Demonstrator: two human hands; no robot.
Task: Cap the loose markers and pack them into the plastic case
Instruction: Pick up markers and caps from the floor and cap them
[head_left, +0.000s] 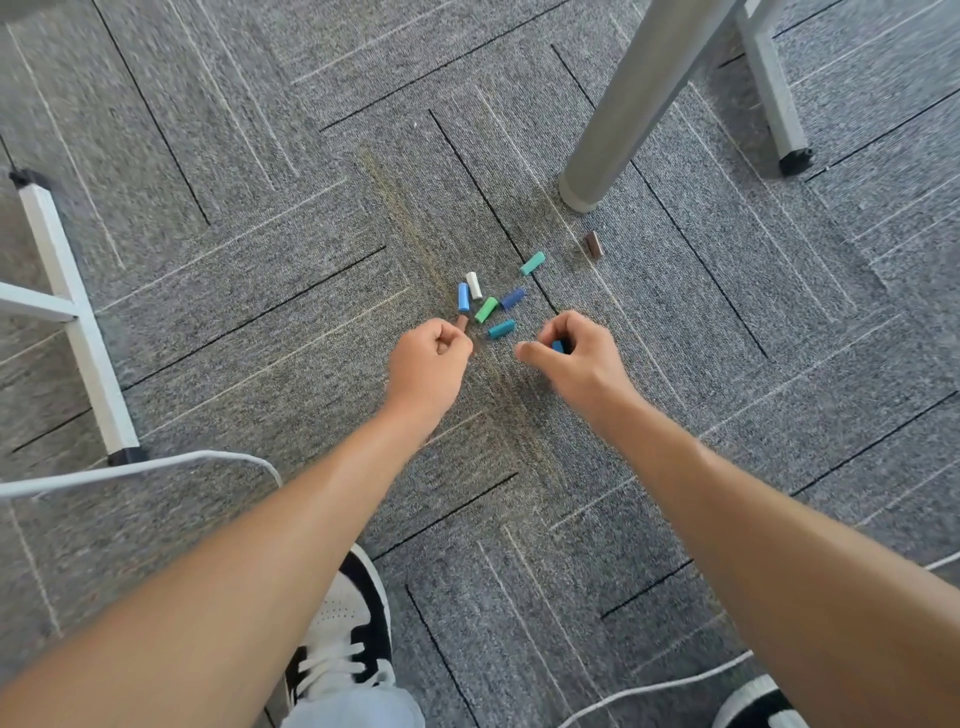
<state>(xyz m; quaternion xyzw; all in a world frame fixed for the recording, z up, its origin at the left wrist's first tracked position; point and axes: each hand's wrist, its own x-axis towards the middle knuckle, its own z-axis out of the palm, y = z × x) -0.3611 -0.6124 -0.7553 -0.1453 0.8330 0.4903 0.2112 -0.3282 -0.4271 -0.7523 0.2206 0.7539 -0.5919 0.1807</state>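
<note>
Several loose marker caps lie on the grey carpet: a light blue cap (463, 296), a white cap (474, 285), a green cap (486, 309), a dark blue cap (513, 298), two teal caps (533, 263) (501, 328), and a dark brown cap (594, 245) lying apart to the right. My left hand (431, 361) has its fingers curled beside a reddish-brown cap (462, 323) at its fingertips; I cannot tell whether it grips that cap. My right hand (576, 356) pinches a small blue cap (557, 346). No markers or plastic case are in view.
A thick grey table leg (623, 119) stands just behind the caps. White frame legs are at far right (774, 93) and at left (67, 312). White cables (156, 465) (649, 688) cross the carpet near my shoes (348, 629).
</note>
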